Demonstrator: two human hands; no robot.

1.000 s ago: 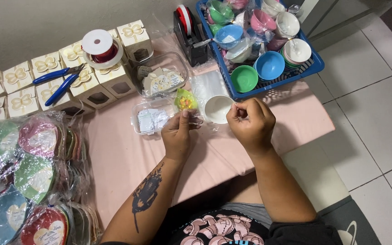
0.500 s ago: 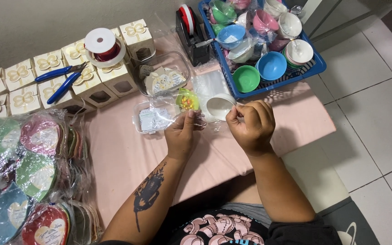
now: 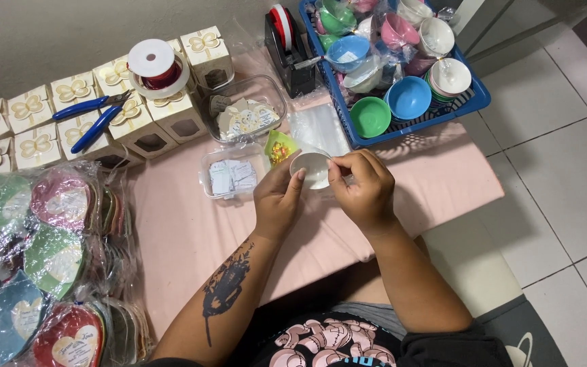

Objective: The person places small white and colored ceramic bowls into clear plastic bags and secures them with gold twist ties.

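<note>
A small white bowl (image 3: 310, 166) is held between both hands over the pink table (image 3: 185, 231). My left hand (image 3: 276, 200) grips its left side, thumb against the rim. Its right edge is pinched by my right hand (image 3: 361, 187), whose fingers curl inward over it. Just beyond the bowl lie a small green packet with coloured bits (image 3: 280, 148) and a stack of clear plastic bags (image 3: 319, 128).
A blue basket (image 3: 477, 102) of coloured bowls stands at the back right, a black tape dispenser (image 3: 290, 51) beside it. Two clear tubs of paper tags (image 3: 246, 115) sit mid-table. Cream gift boxes (image 3: 130, 122) carry blue pliers (image 3: 96, 115) and a ribbon spool (image 3: 152, 64). Wrapped heart-shaped items (image 3: 35, 258) fill the left.
Both hands have stayed close together around the bowl; my left hand has come up against the bowl's side. The view is steady.
</note>
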